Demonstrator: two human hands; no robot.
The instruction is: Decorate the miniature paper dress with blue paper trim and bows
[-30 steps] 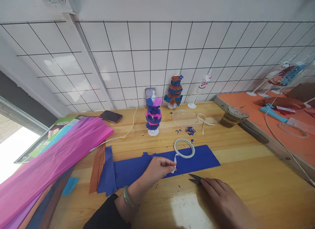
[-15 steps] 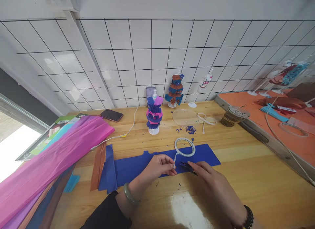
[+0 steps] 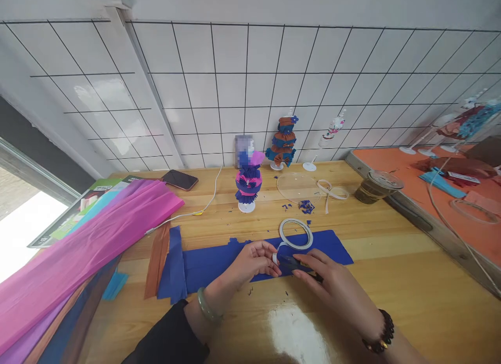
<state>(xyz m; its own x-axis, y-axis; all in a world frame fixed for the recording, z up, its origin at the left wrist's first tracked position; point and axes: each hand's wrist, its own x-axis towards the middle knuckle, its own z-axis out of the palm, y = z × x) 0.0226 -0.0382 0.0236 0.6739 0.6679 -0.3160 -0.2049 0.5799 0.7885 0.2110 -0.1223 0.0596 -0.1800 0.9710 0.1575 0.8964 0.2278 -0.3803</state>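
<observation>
My left hand (image 3: 256, 262) pinches the loose end of a white tape strip (image 3: 275, 258) between thumb and fingers. The strip leads up to a tape roll (image 3: 296, 234) lying flat on a long dark blue paper sheet (image 3: 211, 270). Dark scissors (image 3: 301, 265) are held in my right hand (image 3: 326, 278), their blades pointing left at the strip, close to my left fingertips. The blades are blurred, and whether they touch the tape cannot be made out.
Behind stand a pink-and-blue paper figure (image 3: 248, 186), a brown-and-blue one (image 3: 282, 144) and a bare stand (image 3: 309, 166). A lidded cup (image 3: 376, 186) sits right. Pink paper (image 3: 117, 223), a phone (image 3: 180, 179) and a cable (image 3: 211, 197) lie left. Blue scraps (image 3: 306, 206) dot the wooden table.
My right hand has moved slightly left with the scissors, bringing the blades closer to my left fingertips. The camera view has shifted a little.
</observation>
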